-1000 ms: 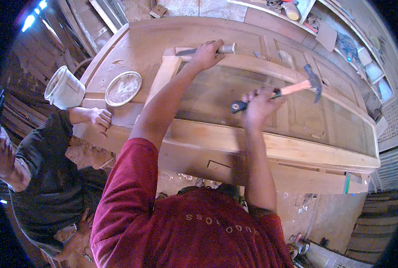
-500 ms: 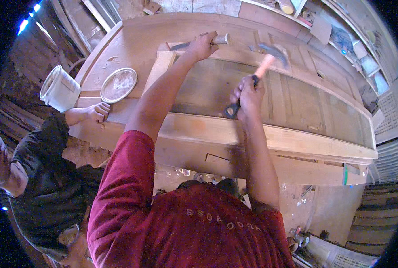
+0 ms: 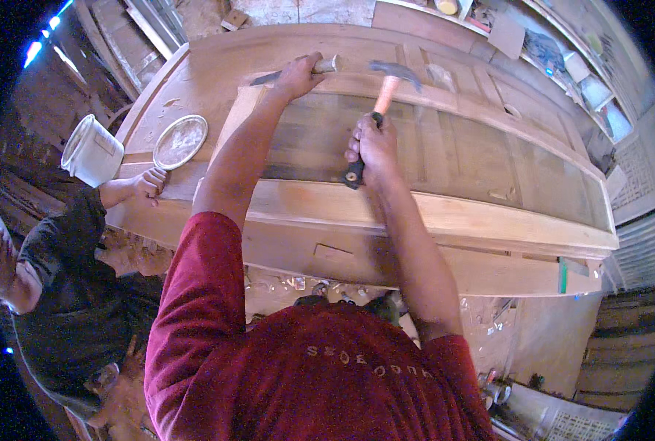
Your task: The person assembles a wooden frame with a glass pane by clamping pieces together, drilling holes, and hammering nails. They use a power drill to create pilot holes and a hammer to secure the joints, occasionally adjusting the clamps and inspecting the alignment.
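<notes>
My left hand is closed round a chisel, its pale butt end showing on the right and its dark blade pointing left. The blade lies close to the far left corner of a light wooden frame. In my right hand is a claw hammer with an orange and black handle, held up over the frame's middle. Its head is a short way right of the chisel's butt, not touching it. The frame lies on a large panelled wooden door.
At the left stand a white bucket and a round white lid with residue. A co-worker's hand rests on the work's near left edge. Cluttered shelves line the far right; wood scraps and litter cover the floor.
The hammer has swung left, closer to the chisel's butt, and its head is less blurred. My left hand with the chisel sits slightly further left. The whole view has shifted a little.
</notes>
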Tool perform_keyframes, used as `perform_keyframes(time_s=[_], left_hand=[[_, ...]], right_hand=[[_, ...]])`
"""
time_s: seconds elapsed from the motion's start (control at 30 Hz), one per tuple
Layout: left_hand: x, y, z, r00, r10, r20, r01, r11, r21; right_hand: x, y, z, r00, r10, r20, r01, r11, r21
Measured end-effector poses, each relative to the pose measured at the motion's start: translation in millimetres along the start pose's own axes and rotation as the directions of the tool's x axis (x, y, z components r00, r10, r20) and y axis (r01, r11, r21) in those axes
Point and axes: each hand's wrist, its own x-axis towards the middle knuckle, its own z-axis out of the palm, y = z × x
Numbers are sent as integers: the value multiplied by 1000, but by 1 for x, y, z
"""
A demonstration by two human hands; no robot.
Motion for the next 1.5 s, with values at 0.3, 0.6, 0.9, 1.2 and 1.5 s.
perform_keyframes(time_s=[0.3,0.6,0.9,1.2,1.5], left_hand=[[34,206,-12,943,322,-88,-332,933,-141],[105,585,31,829,454,-325,-405,87,-910],[48,914,196,576,813,88,618,-362,-698],[-45,1064,314,65,962,264,741,131,-659],[128,1130,480,310,946,97,-658,287,-696]], right_hand=[[-76,-82,-107,946,-321,-42,323,940,105],[-143,-217,-372,501,-829,-251,729,560,-394],[-302,-285,-566,140,-841,-522,96,537,-838],[-387,-252,-714,-94,-654,-750,94,744,-661],[-471,-196,-978,-129,-580,-804,-251,804,-540]])
